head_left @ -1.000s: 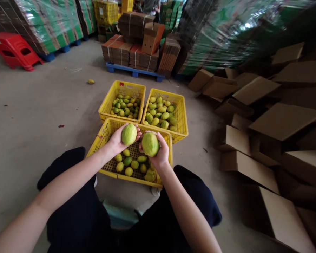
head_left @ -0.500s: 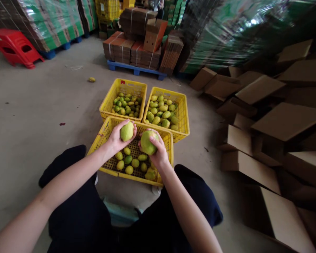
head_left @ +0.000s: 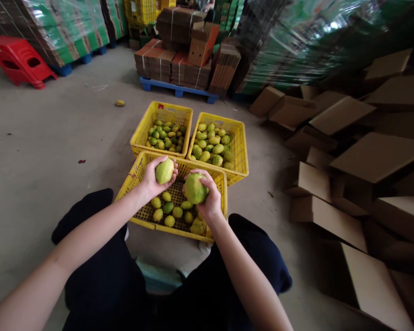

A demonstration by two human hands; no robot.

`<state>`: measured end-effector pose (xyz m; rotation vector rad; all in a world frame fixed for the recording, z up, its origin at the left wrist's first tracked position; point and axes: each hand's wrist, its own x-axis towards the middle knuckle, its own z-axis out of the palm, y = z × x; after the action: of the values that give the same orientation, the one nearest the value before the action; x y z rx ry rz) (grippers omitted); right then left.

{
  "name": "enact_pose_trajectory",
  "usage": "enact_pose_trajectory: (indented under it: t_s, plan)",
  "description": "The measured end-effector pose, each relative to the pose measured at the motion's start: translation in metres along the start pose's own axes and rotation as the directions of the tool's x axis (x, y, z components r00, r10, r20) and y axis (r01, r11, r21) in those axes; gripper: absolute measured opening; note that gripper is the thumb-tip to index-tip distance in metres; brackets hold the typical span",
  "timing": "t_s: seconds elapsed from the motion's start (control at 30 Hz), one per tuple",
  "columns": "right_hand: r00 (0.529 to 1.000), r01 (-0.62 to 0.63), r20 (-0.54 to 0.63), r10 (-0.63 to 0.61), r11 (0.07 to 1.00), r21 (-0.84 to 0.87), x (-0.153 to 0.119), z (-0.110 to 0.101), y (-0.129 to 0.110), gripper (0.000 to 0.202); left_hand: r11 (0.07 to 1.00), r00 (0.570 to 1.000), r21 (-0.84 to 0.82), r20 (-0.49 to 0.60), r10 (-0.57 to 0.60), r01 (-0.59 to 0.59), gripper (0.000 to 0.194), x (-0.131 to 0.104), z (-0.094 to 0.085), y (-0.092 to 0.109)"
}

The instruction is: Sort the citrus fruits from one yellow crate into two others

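Hand, left (head_left: 152, 179): bare, at the centre of the frame; palm turned up, fingers half curled round a yellow-green lemon (head_left: 164, 171), its upper face exposed.
Hand, right (head_left: 210, 196): bare, just right of centre; digits wrapped round a larger green lemon (head_left: 196, 188), one lying across its right side.
Spacing: the two held fruits are near each other but not touching, both above the near crate (head_left: 179, 232).
Near crate: yellow perforated plastic, centre of the frame; its right part is partly hidden by the right hand and forearm.
Loose lemons (head_left: 169, 221): green to yellow, scattered over the near half of that crate's bottom.
Far-left crate (head_left: 141, 128): yellow, behind the near one, holding small, mostly green lemons (head_left: 162, 134).
Far-right crate (head_left: 242, 147): yellow, alongside, holding larger yellow-green lemons (head_left: 218, 149).
Stray lemon (head_left: 119, 103): on the concrete floor (head_left: 55, 151), upper left of centre.
Stool (head_left: 17, 59): red plastic, upper left of the frame.
Pallet (head_left: 177, 88): blue, upper middle, bearing strapped flattened cartons (head_left: 157, 59) and one upright carton (head_left: 202, 43).
Cardboard boxes (head_left: 338, 223): jumbled along the right side.
Trousers (head_left: 258, 257): dark, knees spread at the bottom of the frame.
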<state>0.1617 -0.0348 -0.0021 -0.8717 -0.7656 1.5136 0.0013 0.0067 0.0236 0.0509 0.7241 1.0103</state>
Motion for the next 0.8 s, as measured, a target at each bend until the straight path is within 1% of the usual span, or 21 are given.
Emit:
enact_pose_trajectory:
  t_s: [0.07, 0.13, 0.27, 0.33, 0.4, 0.47, 0.53, 0.6, 0.67, 0.73, 0.8]
  plan:
    - [1.000, 0.000, 0.015, 0.000, 1.000, -0.005, 0.000, 0.000, -0.001, 0.023, 1.000, 1.000, -0.014, -0.004, 0.000, 0.000, 0.018, 0.001, -0.001, 0.000]
    - [0.999, -0.026, 0.022, 0.026, 0.999, 0.026, 0.000, 0.001, -0.003, 0.023, 0.999, 1.000, -0.033, -0.015, 0.003, -0.004, 0.017, 0.003, -0.002, -0.001]
    - [0.989, -0.131, -0.036, 0.142, 0.967, 0.218, 0.004, -0.004, -0.005, 0.026, 0.992, 0.996, -0.112, -0.080, 0.043, -0.052, 0.018, 0.007, -0.004, -0.003]
    - [0.983, -0.165, -0.023, 0.180, 0.937, 0.309, 0.008, -0.008, -0.006, 0.032, 0.984, 0.992, -0.157, -0.108, 0.072, -0.088, 0.024, 0.008, -0.005, -0.004]
    - [0.980, -0.188, 0.012, 0.197, 0.915, 0.356, 0.011, -0.011, -0.005, 0.034, 0.981, 0.990, -0.168, -0.116, 0.075, -0.094, 0.031, 0.009, -0.004, -0.005]
    - [0.979, -0.191, 0.010, 0.201, 0.908, 0.374, 0.015, -0.013, -0.005, 0.029, 0.987, 0.994, -0.149, -0.098, 0.053, -0.067, 0.036, 0.009, -0.003, -0.005]
    - [0.975, -0.198, -0.022, 0.222, 0.907, 0.371, 0.017, -0.014, -0.004, 0.025, 0.993, 0.998, -0.114, -0.058, 0.001, -0.007, 0.039, 0.009, -0.004, -0.007]
    - [0.963, -0.234, -0.045, 0.266, 0.907, 0.350, 0.019, -0.014, -0.003, 0.031, 0.995, 0.997, -0.072, -0.007, -0.070, 0.070, 0.046, 0.010, -0.005, -0.008]
    - [0.947, -0.281, -0.054, 0.316, 0.900, 0.332, 0.020, -0.015, -0.001, 0.039, 0.990, 0.990, -0.034, 0.037, -0.133, 0.135, 0.057, 0.011, -0.007, -0.010]
    - [0.935, -0.310, -0.062, 0.348, 0.892, 0.330, 0.020, -0.016, 0.001, 0.044, 0.987, 0.985, -0.015, 0.069, -0.160, 0.162, 0.066, 0.012, -0.008, -0.010]
    - [0.926, -0.331, -0.063, 0.371, 0.883, 0.334, 0.020, -0.017, 0.002, 0.048, 0.986, 0.982, -0.011, 0.090, -0.164, 0.166, 0.070, 0.014, -0.009, -0.010]
